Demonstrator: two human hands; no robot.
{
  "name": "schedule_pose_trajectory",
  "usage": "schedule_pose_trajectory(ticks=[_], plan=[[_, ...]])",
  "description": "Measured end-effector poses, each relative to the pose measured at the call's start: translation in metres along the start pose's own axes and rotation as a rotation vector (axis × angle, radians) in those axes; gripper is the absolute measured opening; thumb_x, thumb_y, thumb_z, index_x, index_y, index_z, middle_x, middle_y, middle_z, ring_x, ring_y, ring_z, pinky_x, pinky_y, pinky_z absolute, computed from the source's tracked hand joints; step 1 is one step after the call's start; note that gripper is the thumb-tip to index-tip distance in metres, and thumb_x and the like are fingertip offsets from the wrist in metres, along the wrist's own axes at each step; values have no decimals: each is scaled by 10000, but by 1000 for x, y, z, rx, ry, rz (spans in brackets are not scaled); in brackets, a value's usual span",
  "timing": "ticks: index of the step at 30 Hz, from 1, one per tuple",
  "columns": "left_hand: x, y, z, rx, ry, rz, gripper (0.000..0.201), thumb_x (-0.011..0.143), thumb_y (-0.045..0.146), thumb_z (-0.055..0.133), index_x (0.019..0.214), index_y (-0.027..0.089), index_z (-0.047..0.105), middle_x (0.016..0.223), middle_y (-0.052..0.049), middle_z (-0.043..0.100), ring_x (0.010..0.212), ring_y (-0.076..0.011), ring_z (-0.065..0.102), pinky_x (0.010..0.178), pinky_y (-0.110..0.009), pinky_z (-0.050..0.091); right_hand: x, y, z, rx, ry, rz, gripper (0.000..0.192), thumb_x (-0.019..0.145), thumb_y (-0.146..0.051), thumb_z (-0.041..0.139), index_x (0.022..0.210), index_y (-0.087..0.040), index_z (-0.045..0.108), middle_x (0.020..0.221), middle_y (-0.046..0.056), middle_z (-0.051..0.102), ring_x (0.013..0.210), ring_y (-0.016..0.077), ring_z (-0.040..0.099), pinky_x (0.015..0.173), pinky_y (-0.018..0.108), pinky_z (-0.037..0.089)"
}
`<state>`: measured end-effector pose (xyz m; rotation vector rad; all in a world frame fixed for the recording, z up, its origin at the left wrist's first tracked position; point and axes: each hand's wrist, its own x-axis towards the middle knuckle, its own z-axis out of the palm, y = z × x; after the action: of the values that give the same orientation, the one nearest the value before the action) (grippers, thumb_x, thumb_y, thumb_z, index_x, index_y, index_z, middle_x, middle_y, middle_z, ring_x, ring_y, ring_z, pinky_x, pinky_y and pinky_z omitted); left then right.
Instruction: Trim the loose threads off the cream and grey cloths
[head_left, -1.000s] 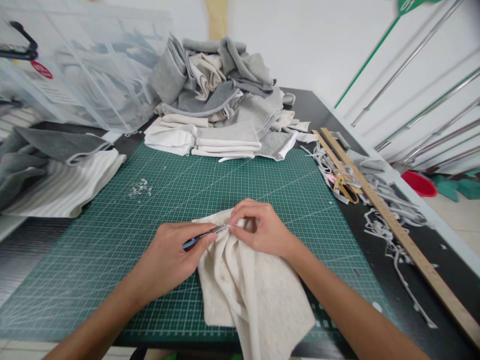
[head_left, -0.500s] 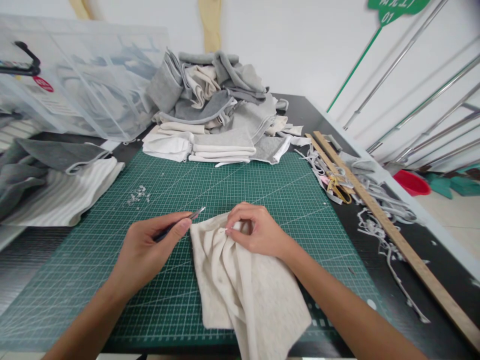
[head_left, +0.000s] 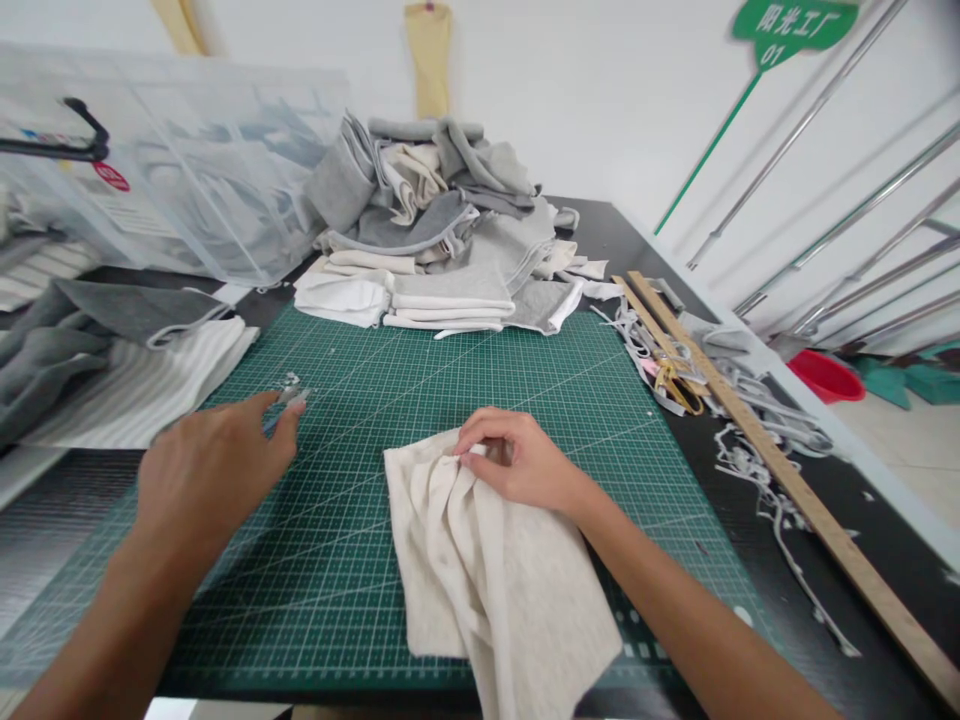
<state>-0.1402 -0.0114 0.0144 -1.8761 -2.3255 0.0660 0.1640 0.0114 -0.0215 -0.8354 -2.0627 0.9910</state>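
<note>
Mid thread-picking step: left hand (head_left: 206,470) pinched tweezers (head_left: 289,398) out over the scrap pile (head_left: 289,380) on the mat (head_left: 450,380), apart from the cloth (head_left: 480,560). Right hand (head_left: 517,460) pinched the cloth's bunched top edge at mat centre. Next likely needs tweezers opening, then precise return to that edge.

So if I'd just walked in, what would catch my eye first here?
Probably the cream cloth bunched on the green cutting mat, pinched at its top edge by the right hand. To its left, the left hand holds a small metal tool next to a little heap of thread scraps. Behind them rises a tall pile of folded grey and white fabric.
</note>
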Motion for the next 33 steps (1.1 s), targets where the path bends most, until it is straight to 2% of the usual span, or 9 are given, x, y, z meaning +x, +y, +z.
schedule_pose_trajectory(ticks=[3, 5, 7, 9, 12, 16, 22, 28, 33], plan=[[-9, 8, -12, -113, 211, 82, 568, 956, 523, 366, 1311, 155, 615, 913, -129, 724, 790, -326, 668, 671, -407, 427, 1, 0, -2, -23, -15, 13, 175, 791, -44, 619, 855, -163, 729, 935, 60, 712, 863, 164, 655, 765, 292, 496], [-15, 17, -19, -292, 266, 188, 517, 944, 500, 444, 1306, 174, 616, 973, -84, 740, 768, -261, 662, 693, -375, 445, 2, -1, -4, -36, -38, 20, 166, 792, -49, 627, 859, -160, 732, 934, 59, 711, 846, 157, 652, 738, 278, 489], [-18, 28, -22, -516, 169, 327, 459, 912, 500, 534, 1252, 217, 657, 996, -43, 759, 729, -201, 660, 677, -319, 467, 3, -3, -6, -48, -62, 26, 156, 794, -60, 639, 870, -158, 734, 933, 57, 707, 824, 149, 647, 717, 268, 483], [-18, 42, -23, -660, -19, 485, 390, 893, 504, 577, 1173, 263, 703, 999, -7, 771, 755, -176, 679, 680, -278, 486, 4, -5, -7, -67, -68, 34, 146, 795, -69, 646, 872, -155, 734, 933, 55, 704, 805, 144, 642, 709, 264, 481], [-13, 59, -22, -645, -209, 635, 326, 902, 505, 564, 1052, 283, 750, 964, 18, 779, 811, -175, 699, 712, -269, 490, 4, -6, -6, -100, -45, 36, 118, 796, -71, 645, 830, -152, 724, 907, 51, 701, 788, 144, 637, 714, 267, 479], [-3, 68, -19, -586, -256, 668, 336, 898, 526, 560, 1014, 284, 761, 944, 29, 781, 820, -172, 704, 711, -267, 485, 2, -2, -3, -90, -16, 23, 92, 795, -80, 659, 805, -155, 712, 879, 40, 695, 755, 134, 629, 683, 253, 471], [0, 65, -11, -665, -329, 680, 318, 899, 517, 562, 1020, 299, 759, 963, 28, 781, 795, -165, 705, 660, -244, 496, 1, 0, -2, -47, 11, 17, 85, 803, -92, 669, 820, -163, 713, 890, 46, 707, 822, 151, 661, 729, 269, 496], [-5, 66, -6, -683, -297, 678, 310, 900, 496, 573, 1040, 290, 757, 881, 22, 782, 715, -154, 695, 596, -230, 474, 2, 2, -1, -19, 25, 24, 74, 800, -100, 679, 803, -165, 714, 882, 46, 714, 815, 154, 664, 767, 293, 507], [-9, 71, -8, -671, -264, 687, 271, 916, 472, 570, 1036, 309, 750, 931, 45, 780, 787, -152, 710, 684, -246, 485, 1, 4, 0, -15, 31, 24, 71, 799, -101, 680, 788, -166, 706, 871, 39, 705, 799, 146, 652, 751, 285, 500]])
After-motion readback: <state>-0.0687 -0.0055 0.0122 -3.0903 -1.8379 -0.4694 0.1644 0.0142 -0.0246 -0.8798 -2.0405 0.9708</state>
